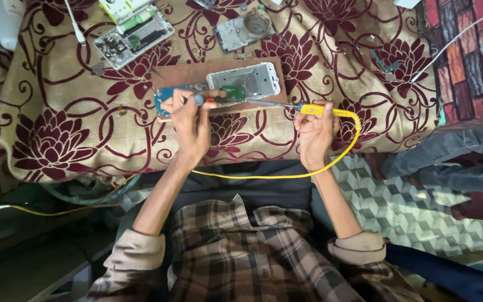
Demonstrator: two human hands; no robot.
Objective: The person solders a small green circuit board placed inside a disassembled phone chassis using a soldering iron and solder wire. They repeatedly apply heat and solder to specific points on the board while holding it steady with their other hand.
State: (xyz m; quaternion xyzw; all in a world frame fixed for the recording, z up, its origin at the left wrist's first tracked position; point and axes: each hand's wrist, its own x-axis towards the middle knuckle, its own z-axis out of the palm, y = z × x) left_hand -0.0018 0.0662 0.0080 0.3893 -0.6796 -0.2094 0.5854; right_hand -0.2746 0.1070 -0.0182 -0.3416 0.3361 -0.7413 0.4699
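Two bare hands are working over a brown flat wooden board (183, 74) that is lying on a cream cloth with dark red flowers (51, 140). On the board one opened white phone with its silver metal inside showing (251, 81) is lying flat, and one small green and blue circuit board (166, 98) is lying just left of it, at the board's near edge. The left hand (190, 126) is curling its fingers shut around a thin tool with a round grey end (199, 100), and its fingertips are touching the circuit board. The right hand (315, 131) is sitting just past the right end of the board, closing its fingers around one yellow-handled soldering iron (292, 106), whose dark metal tip is pointing left toward the phone's near edge. One long yellow cable (252, 177) is running from the iron's handle, looping around the right hand and going back under both arms. Beyond the far edge of the board, two more opened phones are lying on the cloth: one grey phone frame full of small parts (132, 38) up to the left, and one silver phone frame with a round piece on it (244, 28) straight behind. One white cable (75, 22) is lying far left of these.
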